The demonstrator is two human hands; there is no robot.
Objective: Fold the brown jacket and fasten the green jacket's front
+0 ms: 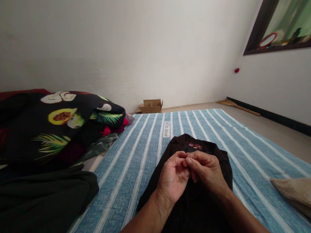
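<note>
A black garment (218,155) with a red label at its collar lies flat on a blue and white striped bedsheet (136,152) in front of me. Both hands meet over its upper middle. My left hand (173,176) and my right hand (206,171) have their fingers pinched together on the garment's fabric, fingertips touching each other. What exactly sits between the fingertips is too small to tell.
A heap of dark, fruit-printed clothes (60,126) lies at the left, with a dark green cloth (46,197) in front. A beige knitted item (293,192) is at the right edge. A small cardboard box (152,105) stands by the far wall.
</note>
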